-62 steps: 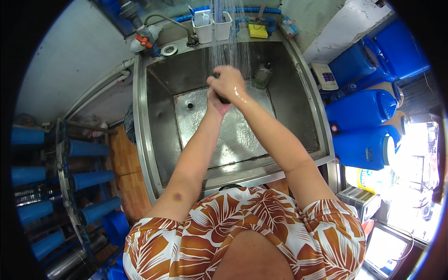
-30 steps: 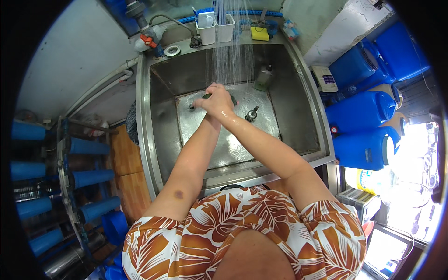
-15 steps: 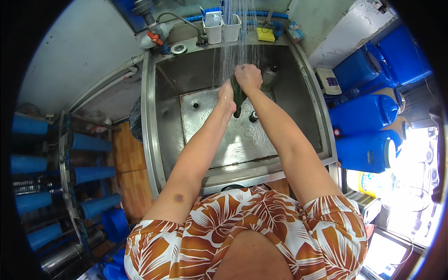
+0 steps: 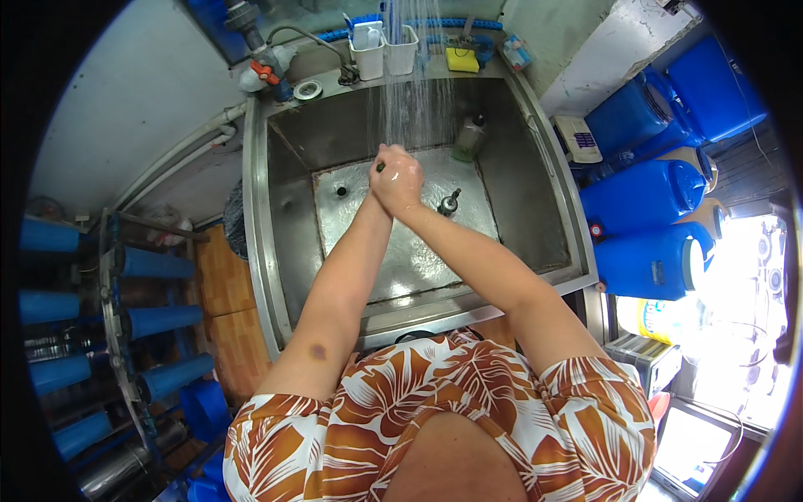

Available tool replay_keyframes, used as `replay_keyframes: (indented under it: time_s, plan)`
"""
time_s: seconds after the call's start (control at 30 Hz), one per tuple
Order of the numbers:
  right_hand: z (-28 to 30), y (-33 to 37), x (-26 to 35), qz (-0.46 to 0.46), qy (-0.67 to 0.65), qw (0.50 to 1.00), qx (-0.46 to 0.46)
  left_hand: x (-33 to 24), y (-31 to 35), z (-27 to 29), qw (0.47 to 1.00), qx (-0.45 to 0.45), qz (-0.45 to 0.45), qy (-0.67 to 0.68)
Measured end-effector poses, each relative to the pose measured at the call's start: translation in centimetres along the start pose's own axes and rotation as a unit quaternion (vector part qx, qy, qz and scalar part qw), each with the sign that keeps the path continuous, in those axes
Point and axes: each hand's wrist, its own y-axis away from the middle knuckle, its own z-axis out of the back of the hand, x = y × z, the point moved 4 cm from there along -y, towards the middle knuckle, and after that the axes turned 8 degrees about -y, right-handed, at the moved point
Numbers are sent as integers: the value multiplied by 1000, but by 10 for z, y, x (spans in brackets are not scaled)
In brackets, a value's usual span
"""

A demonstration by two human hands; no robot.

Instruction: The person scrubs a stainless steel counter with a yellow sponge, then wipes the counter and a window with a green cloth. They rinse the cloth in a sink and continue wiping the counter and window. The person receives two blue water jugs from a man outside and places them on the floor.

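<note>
Over the sink, my right hand is closed around a dark green, wet bundle that looks like a cloth or scouring pad; only a small bit shows between the fingers. Pressed against it from the left and below is my left hand, mostly covered by the right one, its fingers hidden. Water pours in many thin streams from above, just beyond the hands. A dark pump head lies on the wet sink floor to their right.
A clear bottle with green liquid stands in the sink's far right corner. On the back ledge are white caddies, a yellow sponge and a round strainer. Blue drums line the right; a rack stands left.
Both hands came down and left, nearer to me, out of the heaviest water. The dark green bundle hung long between them before; now it is gathered inside the closed hands.
</note>
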Motion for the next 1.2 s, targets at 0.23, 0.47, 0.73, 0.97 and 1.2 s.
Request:
replay_keyframes:
  time_s: [0.23,0.47,0.73,0.97,1.2]
  plan:
    - [25,-52,-39,-84,88,992,20,-7,2,-31,908,-361,-57,-203]
    - [44,-71,-66,-218,81,973,15,-18,48,-20,890,-357,-16,-284]
    - [28,-77,-82,-322,-264,874,251,-23,84,26,722,-348,254,-542]
    - [31,-76,-40,-87,-170,964,182,-21,37,-48,688,-267,-35,-674]
    - [70,-93,10,-16,-136,986,99,-1,5,-58,963,-183,-139,-142]
